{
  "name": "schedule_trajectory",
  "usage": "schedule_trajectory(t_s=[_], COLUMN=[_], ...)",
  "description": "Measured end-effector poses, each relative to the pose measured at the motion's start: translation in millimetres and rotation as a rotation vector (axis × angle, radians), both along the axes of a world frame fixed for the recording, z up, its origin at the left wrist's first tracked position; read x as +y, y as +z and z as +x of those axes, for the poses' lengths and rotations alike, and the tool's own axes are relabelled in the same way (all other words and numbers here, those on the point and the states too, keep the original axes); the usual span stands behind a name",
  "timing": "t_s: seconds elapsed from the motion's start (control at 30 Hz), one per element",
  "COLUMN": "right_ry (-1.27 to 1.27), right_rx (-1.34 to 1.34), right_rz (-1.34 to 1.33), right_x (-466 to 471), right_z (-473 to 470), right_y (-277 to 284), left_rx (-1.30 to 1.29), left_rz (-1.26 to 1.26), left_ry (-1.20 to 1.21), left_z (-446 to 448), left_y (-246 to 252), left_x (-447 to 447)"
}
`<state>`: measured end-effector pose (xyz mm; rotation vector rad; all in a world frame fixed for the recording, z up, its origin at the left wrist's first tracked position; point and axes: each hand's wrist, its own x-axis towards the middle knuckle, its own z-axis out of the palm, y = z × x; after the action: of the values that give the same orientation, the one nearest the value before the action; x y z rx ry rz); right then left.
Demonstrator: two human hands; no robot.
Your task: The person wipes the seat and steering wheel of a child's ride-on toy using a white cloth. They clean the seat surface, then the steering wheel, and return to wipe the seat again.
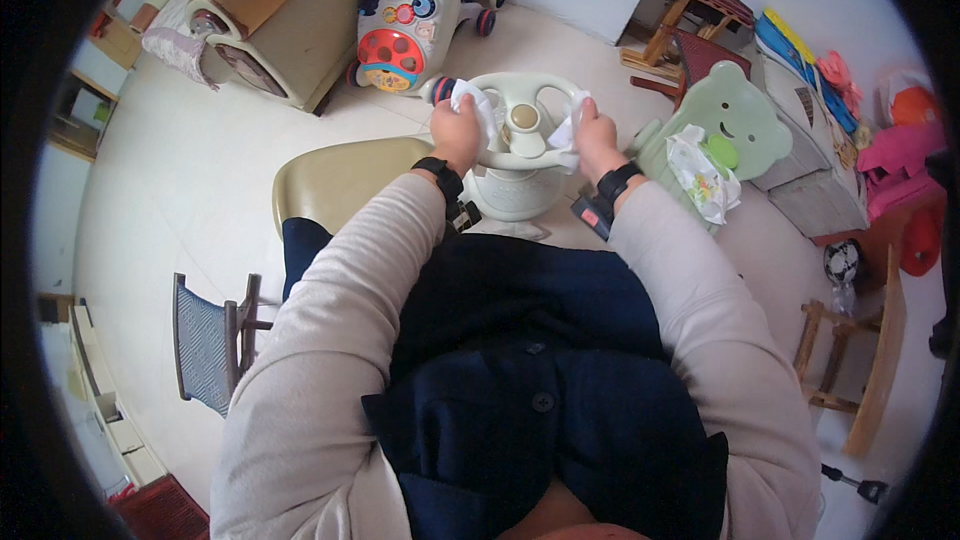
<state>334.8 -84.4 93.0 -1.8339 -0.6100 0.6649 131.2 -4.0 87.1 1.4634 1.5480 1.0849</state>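
A pale toy steering wheel (517, 80) with a tan centre button (524, 117) stands upright on a round base in front of me. My left hand (456, 131) grips the left side of its rim through a white wipe (482, 109). On the opposite side, my right hand (598, 141) holds another white wipe (566, 136) against the rim. Both thumbs point up. A dark strap circles each wrist. Left of the wheel base is a smooth olive-beige seat (345, 174), partly behind my left forearm.
A baby walker (405, 26) stands beyond the wheel, near a sofa (300, 37). To the right, a green bear-faced child's chair (739, 101) bears a pack of wipes (703, 178). A folding stool (204, 345) is at left, a wooden chair (874, 360) at right.
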Motion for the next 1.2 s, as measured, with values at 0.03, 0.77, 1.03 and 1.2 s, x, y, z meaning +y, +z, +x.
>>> schedule_trajectory(t_s=[0.03, 0.77, 1.03, 1.2], right_ry=[-0.069, 0.618, 0.952, 0.946], right_rx=[0.03, -0.351, -1.005, -1.08], right_rz=[-0.001, -0.066, -0.028, 0.114], right_x=[-7.0, 32.9, 49.6, 44.8], right_z=[-11.5, 59.9, 12.6, -0.2], right_y=[-2.3, 7.5, 35.8, 39.8], left_rx=[-0.042, 0.188, 0.29, 0.26], left_rz=[-0.02, -0.039, -0.023, 0.014], left_ry=[0.018, -0.282, -0.31, -0.271], left_z=[3.6, -8.6, -22.0, -26.1], left_y=[1.1, 4.3, 10.4, 6.5], left_x=[-2.8, 7.2, 8.7, 8.0])
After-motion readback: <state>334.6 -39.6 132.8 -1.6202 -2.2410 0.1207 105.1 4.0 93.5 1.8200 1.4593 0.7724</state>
